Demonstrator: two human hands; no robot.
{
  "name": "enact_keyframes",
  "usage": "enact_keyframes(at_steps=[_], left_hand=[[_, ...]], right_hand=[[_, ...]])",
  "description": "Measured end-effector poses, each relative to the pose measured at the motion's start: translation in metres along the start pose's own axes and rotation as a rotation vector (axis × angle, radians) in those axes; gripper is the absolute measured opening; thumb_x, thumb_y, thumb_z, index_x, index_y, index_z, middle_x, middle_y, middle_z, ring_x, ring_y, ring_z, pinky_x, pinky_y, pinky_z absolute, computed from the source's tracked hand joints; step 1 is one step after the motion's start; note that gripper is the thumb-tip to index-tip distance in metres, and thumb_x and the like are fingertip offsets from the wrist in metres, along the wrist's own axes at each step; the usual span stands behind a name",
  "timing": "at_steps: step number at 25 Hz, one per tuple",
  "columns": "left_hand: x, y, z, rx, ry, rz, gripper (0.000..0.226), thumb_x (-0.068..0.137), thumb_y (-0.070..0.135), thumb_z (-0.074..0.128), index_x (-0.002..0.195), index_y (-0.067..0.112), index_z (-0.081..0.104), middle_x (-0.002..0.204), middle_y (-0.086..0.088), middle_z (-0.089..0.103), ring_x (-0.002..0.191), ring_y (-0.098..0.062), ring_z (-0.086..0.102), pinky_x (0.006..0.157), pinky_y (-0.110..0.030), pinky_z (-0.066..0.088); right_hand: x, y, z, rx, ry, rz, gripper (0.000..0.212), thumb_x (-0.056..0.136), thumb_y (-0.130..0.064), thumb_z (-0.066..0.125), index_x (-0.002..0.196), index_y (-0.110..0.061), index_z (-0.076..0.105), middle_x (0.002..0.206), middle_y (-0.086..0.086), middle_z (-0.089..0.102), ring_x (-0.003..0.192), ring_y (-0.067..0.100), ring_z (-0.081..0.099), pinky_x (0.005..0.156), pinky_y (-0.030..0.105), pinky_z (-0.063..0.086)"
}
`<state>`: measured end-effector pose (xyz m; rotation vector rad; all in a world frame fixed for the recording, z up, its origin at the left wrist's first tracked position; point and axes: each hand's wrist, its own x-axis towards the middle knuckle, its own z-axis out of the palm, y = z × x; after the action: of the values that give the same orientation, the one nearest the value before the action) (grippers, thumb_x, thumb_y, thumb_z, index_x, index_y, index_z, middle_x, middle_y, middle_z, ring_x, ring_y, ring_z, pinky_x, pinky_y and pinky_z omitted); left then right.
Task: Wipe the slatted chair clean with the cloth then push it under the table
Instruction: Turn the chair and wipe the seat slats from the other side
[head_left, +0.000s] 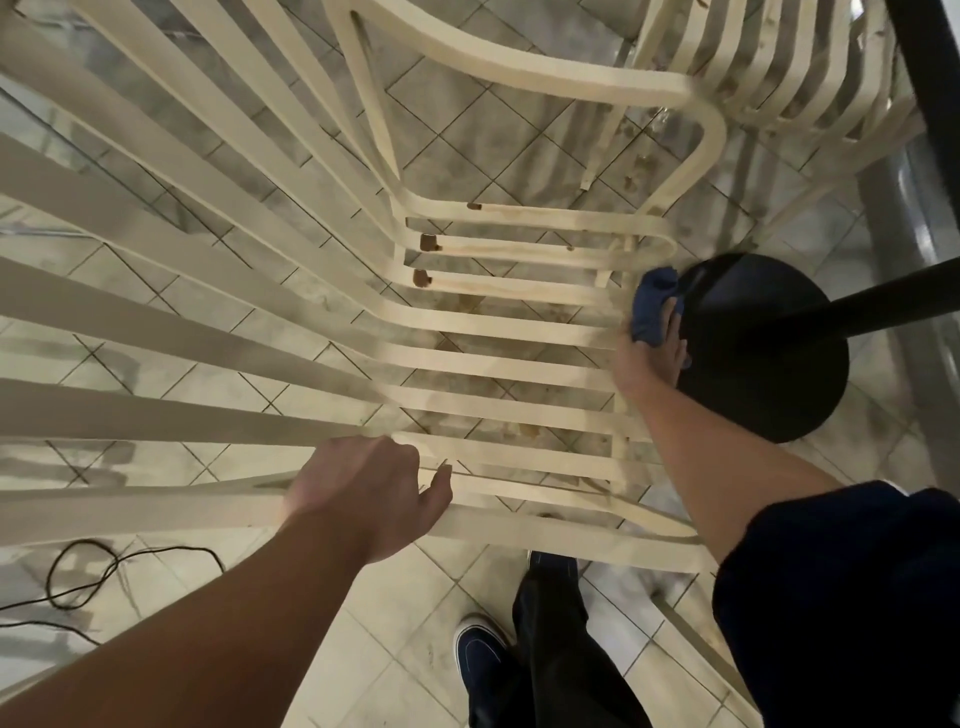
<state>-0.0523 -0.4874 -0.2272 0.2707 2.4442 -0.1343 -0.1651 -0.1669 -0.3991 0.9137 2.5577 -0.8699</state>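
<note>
A cream slatted chair (493, 332) fills the view from above, between the 2 hands. The left hand (371, 488) curls over a slat at its near edge. The right hand (652, 358) presses a bunched blue cloth (653, 304) against the seat's front edge. Just past that hand stands the table's round black base (763, 348) on the tiled floor (374, 623).

Cream slatted chair (498, 364) below me, blue cloth (653, 306) at its front edge.
I see brown stains on the seat slats, just left of my right hand (647, 358); that hand presses the bunched cloth on the slat ends, my left hand (374, 488) grips the near armrest.
</note>
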Motion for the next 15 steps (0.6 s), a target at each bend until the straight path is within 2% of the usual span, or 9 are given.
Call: enact_keyframes(at_steps=[3,6,11,15], left_hand=[[0.000,0.001,-0.002,0.009,-0.019,0.004,0.064,0.099,0.066,0.021,0.093,0.021,0.066,0.077,0.005,0.050,0.078,-0.025,0.055,0.071,-0.034,0.042],[0.000,0.000,-0.002,0.023,-0.036,0.020,0.062,0.100,0.065,0.021,0.095,0.023,0.065,0.085,0.003,0.060,0.087,-0.025,0.063,0.071,-0.035,0.039],[0.000,0.000,-0.001,0.004,-0.056,0.052,0.059,0.100,0.064,0.022,0.098,0.023,0.063,0.094,0.001,0.066,0.092,-0.028,0.065,0.072,-0.037,0.038],[0.000,-0.001,-0.001,-0.031,-0.053,0.060,0.057,0.100,0.063,0.022,0.096,0.023,0.062,0.094,-0.001,0.068,0.093,-0.029,0.065,0.074,-0.037,0.039]], right_hand=[[-0.008,-0.002,0.007,-0.189,0.024,-0.144,0.069,0.109,-0.042,0.035,0.163,-0.018,-0.002,0.172,0.002,0.000,0.157,0.022,0.000,0.127,0.042,-0.001],[-0.010,0.002,0.022,-0.375,0.014,-0.251,0.068,0.109,-0.045,0.028,0.162,-0.019,-0.006,0.172,0.000,-0.005,0.157,0.021,-0.007,0.126,0.046,-0.005],[-0.021,-0.022,0.048,-0.405,-0.010,-0.291,0.069,0.109,-0.046,0.027,0.162,-0.017,-0.006,0.172,0.001,-0.004,0.158,0.022,-0.005,0.126,0.043,-0.006],[-0.034,-0.049,0.079,-0.499,-0.084,-0.350,0.066,0.108,-0.051,0.018,0.162,-0.023,-0.009,0.171,0.000,-0.012,0.157,0.022,-0.012,0.126,0.044,-0.007]])
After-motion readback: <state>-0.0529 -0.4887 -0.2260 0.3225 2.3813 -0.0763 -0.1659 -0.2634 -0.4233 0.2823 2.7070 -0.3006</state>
